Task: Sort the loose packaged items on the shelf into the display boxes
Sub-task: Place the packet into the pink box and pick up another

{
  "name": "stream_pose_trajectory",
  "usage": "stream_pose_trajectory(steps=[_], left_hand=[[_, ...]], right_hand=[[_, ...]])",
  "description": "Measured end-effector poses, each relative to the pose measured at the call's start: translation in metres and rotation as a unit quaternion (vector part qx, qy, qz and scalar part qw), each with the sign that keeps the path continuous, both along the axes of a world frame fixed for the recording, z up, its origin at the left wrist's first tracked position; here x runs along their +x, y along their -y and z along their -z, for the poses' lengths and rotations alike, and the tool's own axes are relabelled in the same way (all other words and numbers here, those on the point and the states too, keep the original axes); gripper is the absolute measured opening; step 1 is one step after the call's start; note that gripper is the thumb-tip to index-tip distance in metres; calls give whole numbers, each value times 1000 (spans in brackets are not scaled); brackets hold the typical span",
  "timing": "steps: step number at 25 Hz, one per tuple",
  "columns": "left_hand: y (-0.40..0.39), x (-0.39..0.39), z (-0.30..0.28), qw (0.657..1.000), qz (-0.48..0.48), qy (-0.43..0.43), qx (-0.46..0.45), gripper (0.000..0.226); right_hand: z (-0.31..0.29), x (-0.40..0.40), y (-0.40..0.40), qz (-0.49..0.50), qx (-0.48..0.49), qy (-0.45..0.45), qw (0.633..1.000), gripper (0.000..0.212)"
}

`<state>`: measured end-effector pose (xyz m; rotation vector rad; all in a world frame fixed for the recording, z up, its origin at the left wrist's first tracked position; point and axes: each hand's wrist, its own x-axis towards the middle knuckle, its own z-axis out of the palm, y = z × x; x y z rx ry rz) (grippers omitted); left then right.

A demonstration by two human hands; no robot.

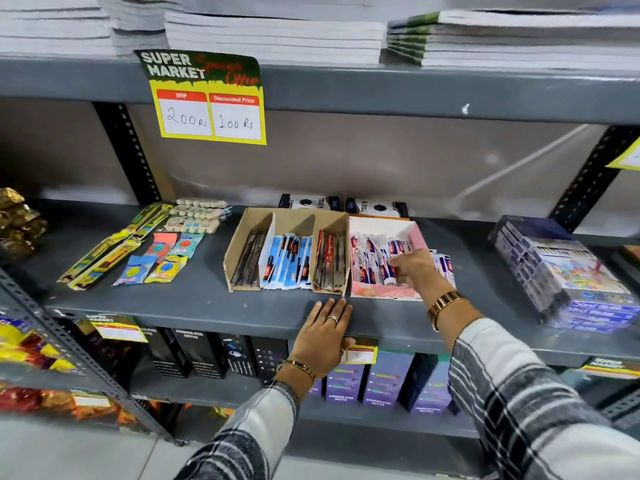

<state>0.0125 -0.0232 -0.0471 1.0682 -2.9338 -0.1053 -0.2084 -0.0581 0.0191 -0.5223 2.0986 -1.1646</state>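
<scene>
A brown cardboard display box (239,237) with three compartments stands mid-shelf, holding dark packets, blue pen packs (287,259) and red-brown packets. To its right stands a pink display box (417,233) full of white, red and blue packets. My right hand (414,268) reaches into the pink box, fingers closed on one white packet (393,268). A few similar packets (445,266) lie loose just right of the pink box. My left hand (323,336) rests flat and open on the shelf's front edge, below the brown box.
Loose yellow-green long packs (107,245), colourful small packets (162,261) and eraser strips (195,214) lie on the shelf's left. A wrapped stack of blue boxes (568,271) sits at right. Two dark boxes (341,204) stand behind. Notebooks fill the shelf above; bottle boxes stand below.
</scene>
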Motion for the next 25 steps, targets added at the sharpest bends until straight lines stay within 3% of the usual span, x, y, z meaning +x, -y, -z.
stream_pose_trajectory(steps=[6,11,15,19,25], left_hand=[[3,1,4,1000,11,4,-9,60],[4,2,5,1000,15,7,-15,60],[4,1,4,1000,14,8,-13,60],[3,0,4,1000,13,10,-15,60],[-1,-1,2,1000,0,9,-15,61]], right_hand=[[5,4,6,2,47,-82,996,41],[6,7,5,2,56,-225,973,24],[-2,8,1,-6,10,-282,959,15],[-13,7,-9,-6,-54,-347,936,22],[-13,-17,-45,40,-19,-402,915,29]])
